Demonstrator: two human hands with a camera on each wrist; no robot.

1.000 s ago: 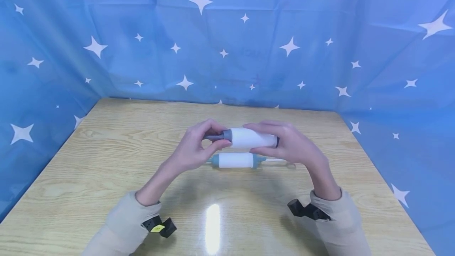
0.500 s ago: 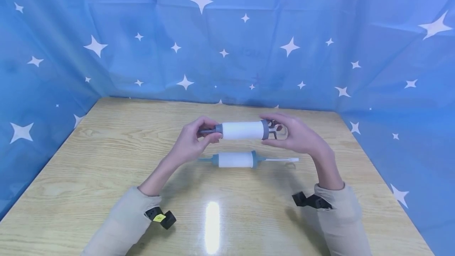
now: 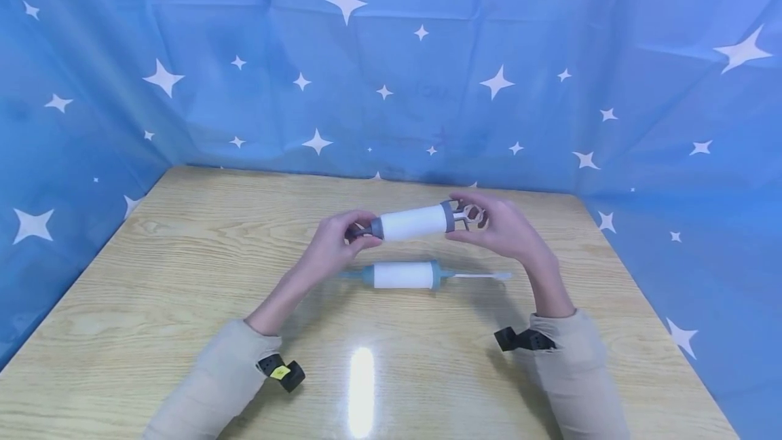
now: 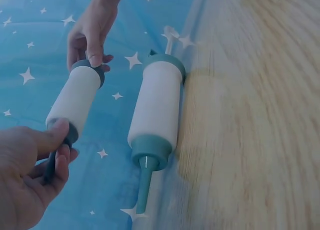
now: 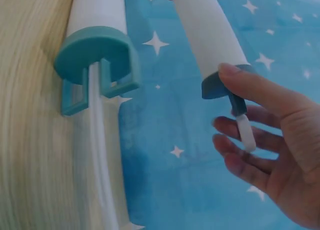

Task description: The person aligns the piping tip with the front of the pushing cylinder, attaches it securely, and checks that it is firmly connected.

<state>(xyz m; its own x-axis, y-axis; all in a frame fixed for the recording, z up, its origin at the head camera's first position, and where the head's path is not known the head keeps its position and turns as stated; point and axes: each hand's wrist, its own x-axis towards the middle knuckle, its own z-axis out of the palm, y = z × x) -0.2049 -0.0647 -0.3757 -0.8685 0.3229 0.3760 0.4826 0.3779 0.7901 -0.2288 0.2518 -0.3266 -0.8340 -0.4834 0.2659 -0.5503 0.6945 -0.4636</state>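
Both hands hold a large syringe with a white barrel and dark grey ends (image 3: 414, 223) above the table, its right end slightly higher in the head view. My left hand (image 3: 330, 243) pinches the grey nozzle end, thumb on the collar. At the other end, my right hand (image 3: 504, 226) grips the grey flange with the thumb on its edge; fingers curve behind the finger loops and short white plunger (image 5: 246, 132). A second syringe (image 3: 403, 276), white with teal ends, lies nearer on the table, its long white plunger (image 5: 101, 155) pulled out to the right.
The wooden table (image 3: 183, 290) carries a bright light reflection near its front. A blue curtain with white stars (image 3: 391, 73) hangs behind the table and along both sides.
My right hand has slid off the barrel to the flange end, uncovering the finger loops and plunger. The grey-ended syringe has shifted left and tilted, right end up. The teal-ended one stays put.
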